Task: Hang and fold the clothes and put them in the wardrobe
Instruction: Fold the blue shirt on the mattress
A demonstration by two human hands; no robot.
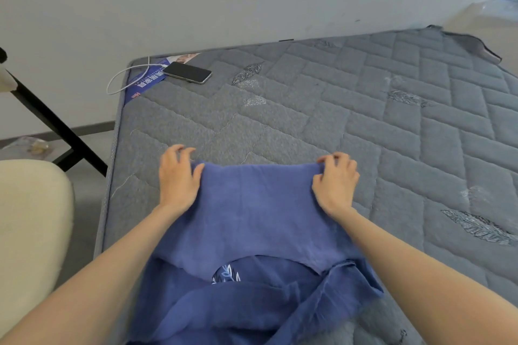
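1. Fabric on the near side of both grips is hardest to read: the blue garment [252, 210] bunches into folds there and the bottom of the view cuts it off, so I cannot tell what kind of garment it is.
2. Nearer me than the grips and about midway between them, a patch of white leaf print [227, 274] shows under the folded-over layer, mostly covered.
3. Left grip [178, 176] holds the garment's far-left corner, with the thumb on top of the cloth and the fingers curled over the far edge. The fingertips are blurred.
4. Right grip [335, 179] pinches the far-right corner, fingers curled round the hem.
5. Between the two grips the far edge runs nearly straight, and the garment lies on the grey quilted mattress [364, 126].
6. Well beyond the left grip, at the mattress corner, a dark phone [187, 72] touches a blue label [145, 81]. A white cable [123, 75] loops from it past the edge.
7. Left of the left grip, off the mattress, I see a cream cushion [30, 218] cut off by the frame, with a black bar [56, 126] slanting beyond it.
8. Beyond the cushion, a clear bag [30, 145] sits on the floor. Something yellowish is inside, too blurred to name.
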